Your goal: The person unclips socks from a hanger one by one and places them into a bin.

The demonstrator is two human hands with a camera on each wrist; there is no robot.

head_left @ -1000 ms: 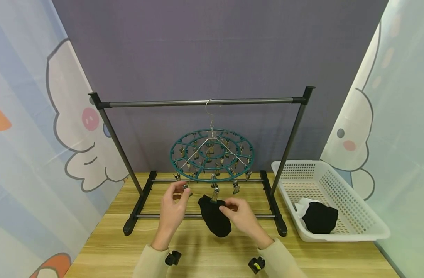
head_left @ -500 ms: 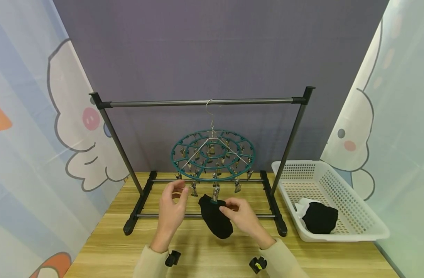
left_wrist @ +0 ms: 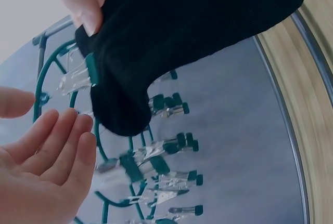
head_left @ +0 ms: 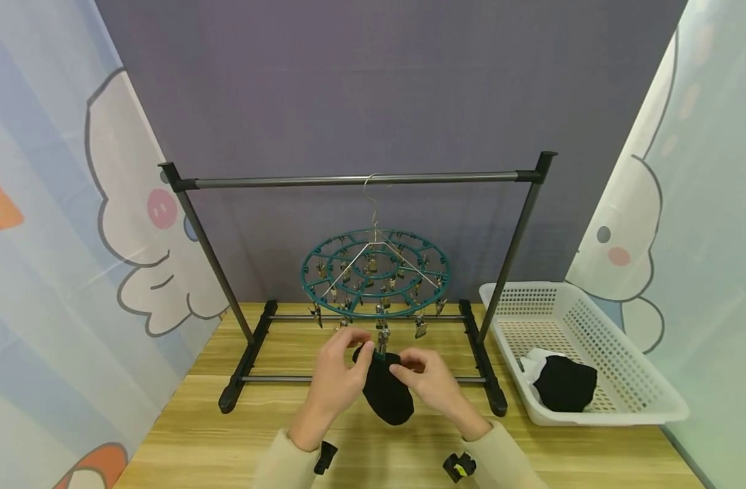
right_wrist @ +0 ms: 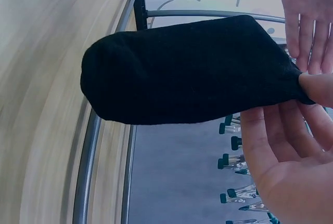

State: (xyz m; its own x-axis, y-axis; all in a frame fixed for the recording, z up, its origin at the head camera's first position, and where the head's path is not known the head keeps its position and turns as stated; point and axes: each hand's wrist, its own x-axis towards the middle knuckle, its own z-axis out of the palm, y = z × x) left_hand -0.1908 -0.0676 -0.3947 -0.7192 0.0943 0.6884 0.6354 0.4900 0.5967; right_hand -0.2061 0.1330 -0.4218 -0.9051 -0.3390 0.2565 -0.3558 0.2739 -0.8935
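A black sock [head_left: 389, 397] hangs toe down from a metal clip [head_left: 382, 341] at the near side of a round green hanger [head_left: 303, 275]. My right hand [head_left: 432, 386] pinches the right corner of its cuff between thumb and fingers, also plain in the right wrist view. Close by the clip and the cuff's left side is my left hand [head_left: 338, 375]. In the left wrist view its fingers [left_wrist: 57, 146] are relaxed and bent a little, with a gap between them and the sock, and nothing is held.
A black metal rack [head_left: 275, 182] carries the hanger by its hook; several other clips dangle from the rings. To the right, a white basket [head_left: 611, 417] contains a black cloth piece [head_left: 566, 384] and a white one [head_left: 533, 364]. All stand on a wooden table [head_left: 214, 448].
My left hand has left a clip further left and moved right to the sock's cuff. The right hand keeps its pinch; the sock has shifted slightly right.
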